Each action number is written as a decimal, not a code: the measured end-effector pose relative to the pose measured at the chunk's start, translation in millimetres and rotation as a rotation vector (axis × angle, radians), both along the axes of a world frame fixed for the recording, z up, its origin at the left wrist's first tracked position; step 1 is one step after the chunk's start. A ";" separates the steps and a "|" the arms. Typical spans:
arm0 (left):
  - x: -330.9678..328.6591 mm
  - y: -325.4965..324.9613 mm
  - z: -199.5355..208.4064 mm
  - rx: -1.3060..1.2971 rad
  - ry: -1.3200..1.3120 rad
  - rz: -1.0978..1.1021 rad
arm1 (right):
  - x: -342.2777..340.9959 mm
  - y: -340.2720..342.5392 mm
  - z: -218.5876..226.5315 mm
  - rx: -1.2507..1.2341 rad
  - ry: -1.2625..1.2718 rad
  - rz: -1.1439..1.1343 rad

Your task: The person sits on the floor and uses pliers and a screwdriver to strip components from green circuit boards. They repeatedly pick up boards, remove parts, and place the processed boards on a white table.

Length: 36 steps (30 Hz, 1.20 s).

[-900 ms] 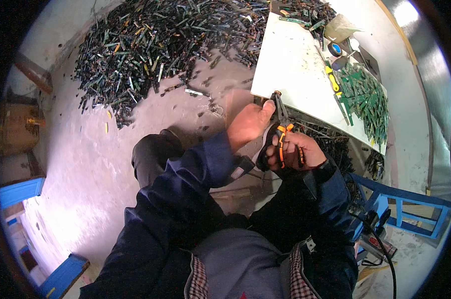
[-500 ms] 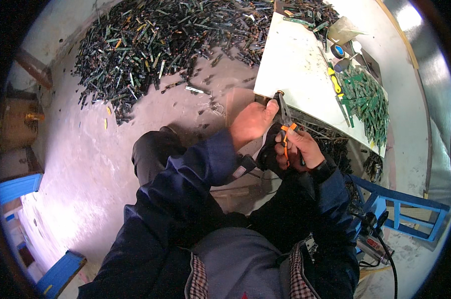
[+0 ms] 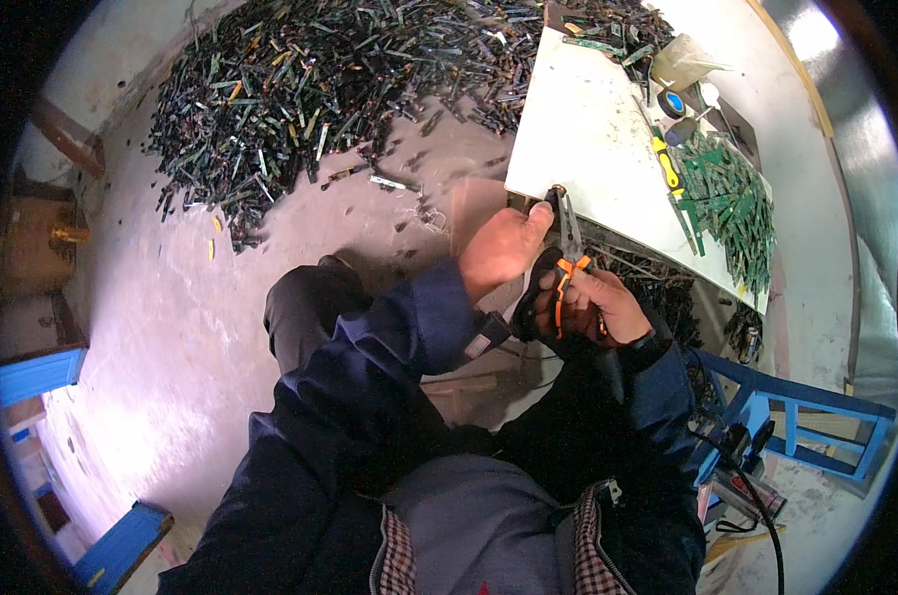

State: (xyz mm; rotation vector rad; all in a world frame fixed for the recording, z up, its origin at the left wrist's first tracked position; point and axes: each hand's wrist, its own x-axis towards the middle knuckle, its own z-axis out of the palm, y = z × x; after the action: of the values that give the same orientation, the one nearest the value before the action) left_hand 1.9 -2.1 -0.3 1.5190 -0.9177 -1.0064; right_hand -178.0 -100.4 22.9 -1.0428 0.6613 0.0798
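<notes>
My right hand [image 3: 608, 305] is wrapped around the orange-and-black handles of a pair of pliers [image 3: 570, 238], whose metal jaws point up and away from me. Close by on the left, my left hand [image 3: 505, 244] is closed, thumb and fingers pinched on a small dark piece [image 3: 553, 198] at the jaw tips. Too little of that piece shows to tell its kind. Both hands are at the near left corner of a white board [image 3: 578, 119]. A dark strap-like thing hangs just below the pliers, partly hidden by my right hand.
A wide heap of dark strip-shaped pieces [image 3: 300, 109] covers the floor ahead. On the board lie green strips [image 3: 731, 203], a yellow-and-black tool [image 3: 665, 164] and a blue-and-black roll [image 3: 672, 103]. Blue frames [image 3: 816, 421] stand at right, near a metallic power tool [image 3: 751, 494] with a cable.
The pliers' handles and my right hand have shifted slightly toward me, and the handles look a little wider apart. My left hand stays nearly in place.
</notes>
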 end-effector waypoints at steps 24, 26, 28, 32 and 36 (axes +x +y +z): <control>-9.1 -6.2 -22.7 -0.035 0.084 0.015 | 12.8 35.8 2.9 -1.392 0.478 0.071; -11.9 -6.8 -25.8 -0.047 0.056 0.033 | 13.0 37.3 1.3 -1.406 0.489 0.061; -14.7 -5.2 -11.3 -0.029 0.007 0.051 | 12.6 38.5 2.0 -1.420 0.514 0.054; -13.0 -2.7 -18.6 0.041 0.025 0.097 | 17.2 43.5 6.7 -1.437 0.510 0.056; -14.3 -4.1 -16.2 0.048 -0.029 0.087 | 15.7 43.2 5.7 -1.424 0.526 0.053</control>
State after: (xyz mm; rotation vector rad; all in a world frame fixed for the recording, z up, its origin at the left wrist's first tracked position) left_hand -12.4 -6.2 -16.6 1.6039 -0.8460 -0.9518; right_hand -162.3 -57.2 28.6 -2.4566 1.2052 -0.1027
